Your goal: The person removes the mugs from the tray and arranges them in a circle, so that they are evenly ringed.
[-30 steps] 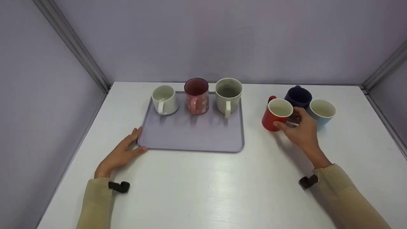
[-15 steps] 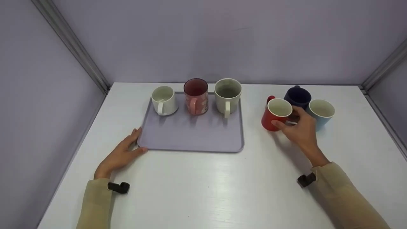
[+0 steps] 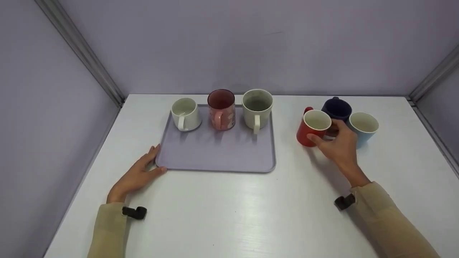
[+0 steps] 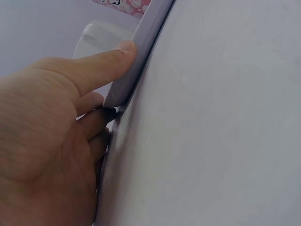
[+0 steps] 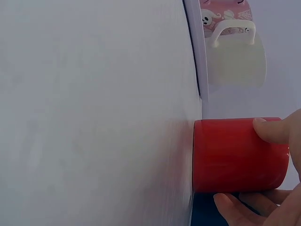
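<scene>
A red mug (image 3: 311, 130) with a white inside stands upright right of the tray, its handle toward the back. My right hand (image 3: 339, 143) grips it, thumb on the near side and fingers on the right side. In the right wrist view its base is at the tabletop; whether it touches cannot be told. My left hand (image 3: 134, 175) spans the front left corner of the lilac tray (image 3: 215, 154), thumb on the front rim and extended fingers at the left edge. On the tray stand a white mug (image 3: 187, 116), a pink patterned mug (image 3: 227, 113) and a cream mug (image 3: 255, 116).
Close behind the red mug stands a dark blue mug (image 3: 336, 109). A light blue mug (image 3: 363, 130) is to its right, partly behind my right hand. The white table (image 3: 222, 215) backs onto a grey-lilac wall (image 3: 229, 46), with panels at both sides.
The red mug has shifted very slightly to the back right in my right hand's grip. My left hand stays at the tray corner.
</scene>
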The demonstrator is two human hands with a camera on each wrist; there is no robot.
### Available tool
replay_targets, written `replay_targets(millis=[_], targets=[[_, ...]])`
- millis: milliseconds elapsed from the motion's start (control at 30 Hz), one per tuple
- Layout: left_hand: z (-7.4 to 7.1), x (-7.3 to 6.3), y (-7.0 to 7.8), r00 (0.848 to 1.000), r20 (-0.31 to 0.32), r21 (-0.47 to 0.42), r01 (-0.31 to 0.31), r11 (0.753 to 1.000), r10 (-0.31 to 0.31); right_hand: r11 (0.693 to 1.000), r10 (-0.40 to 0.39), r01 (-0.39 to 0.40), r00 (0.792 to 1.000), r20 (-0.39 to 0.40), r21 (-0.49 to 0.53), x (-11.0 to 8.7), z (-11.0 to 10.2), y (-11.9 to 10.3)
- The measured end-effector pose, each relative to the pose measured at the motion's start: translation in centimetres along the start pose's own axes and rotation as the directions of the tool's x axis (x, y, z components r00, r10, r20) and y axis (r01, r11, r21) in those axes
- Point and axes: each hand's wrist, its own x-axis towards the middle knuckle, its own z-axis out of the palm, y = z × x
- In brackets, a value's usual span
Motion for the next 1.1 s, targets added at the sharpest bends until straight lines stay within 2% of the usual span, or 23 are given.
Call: replay_targets(millis=[233, 567, 800, 1100], targets=[[0.11, 0.05, -0.10, 1.000, 0.002, 0.005, 0.008, 1.000, -0.008, 1.000, 0.013, -0.013, 1.000, -0.013, -0.004, 0.18, -0.01, 0.09], [0.16, 0.09, -0.05, 1.000, 0.006, 0.004, 0.008, 1.000, -0.008, 1.000, -0.018, 0.018, 0.999, -0.031, -0.012, 0.14, -0.13, 0.48], [0.12, 0.01, 0.06, 1.000, 0.008, 0.016, 0.020, 1.000, -0.020, 1.000, -0.012, 0.012, 1.000, -0.004, 0.001, -0.09, -0.54, 0.53], [-0.02, -0.10, 0.34, 1.000, 0.005, -0.011, 0.004, 1.000, -0.004, 1.000, -0.012, 0.011, 1.000, 0.010, 0.010, -0.19, -0.77, 0.65]])
